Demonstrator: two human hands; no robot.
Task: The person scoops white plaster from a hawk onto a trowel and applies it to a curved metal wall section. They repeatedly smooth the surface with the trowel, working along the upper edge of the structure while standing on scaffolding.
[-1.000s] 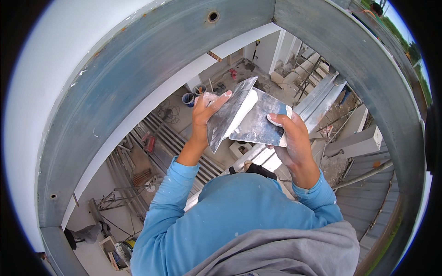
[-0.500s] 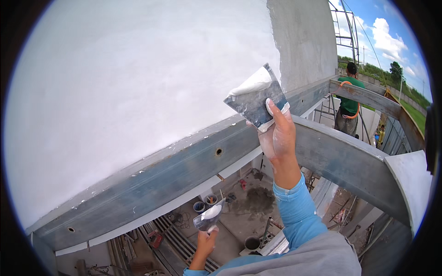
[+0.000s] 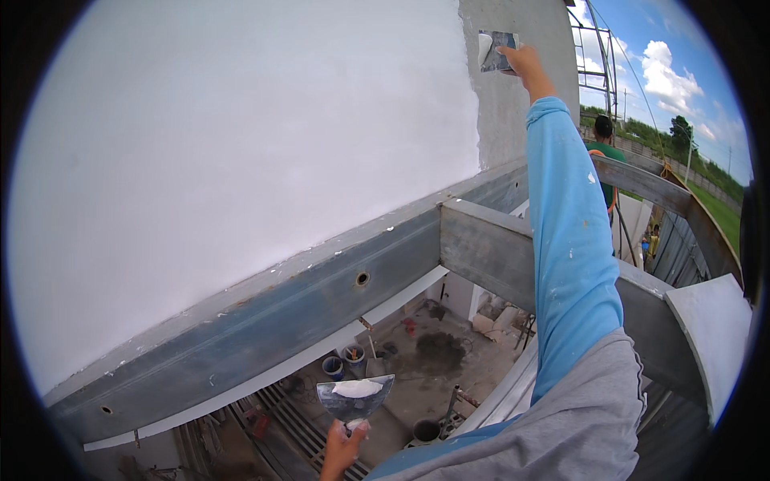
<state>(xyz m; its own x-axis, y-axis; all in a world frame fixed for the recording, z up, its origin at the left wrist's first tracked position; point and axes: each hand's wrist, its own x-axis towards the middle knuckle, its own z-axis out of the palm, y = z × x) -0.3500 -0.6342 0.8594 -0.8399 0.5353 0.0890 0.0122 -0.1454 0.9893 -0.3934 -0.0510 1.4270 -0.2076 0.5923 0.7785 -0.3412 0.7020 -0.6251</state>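
Observation:
My right hand (image 3: 525,66) is stretched far up to the right, its fingers closed round a flat rectangular metal putty blade (image 3: 504,42). White putty (image 3: 484,50) clings to the blade's left side. Behind it lies the bare grey strip of wall (image 3: 513,120), just right of the white-coated wall (image 3: 281,120); whether the blade touches it I cannot tell. Low in the picture, my left hand (image 3: 341,453) grips a wide putty knife (image 3: 353,407) by its handle, blade upward. A mound of white putty (image 3: 357,389) sits along that blade.
A long steel beam (image 3: 265,321) spotted with white runs along the wall's foot. Another beam (image 3: 485,236) branches off to the right. Far below are a floor (image 3: 393,401), buckets (image 3: 333,367) and metal bars. A person in green (image 3: 605,151) stands beyond, near scaffolding (image 3: 593,60).
My right hand has moved up and away with its blade, from above the beam to the grey wall strip. The left putty knife has turned more upright and dropped slightly.

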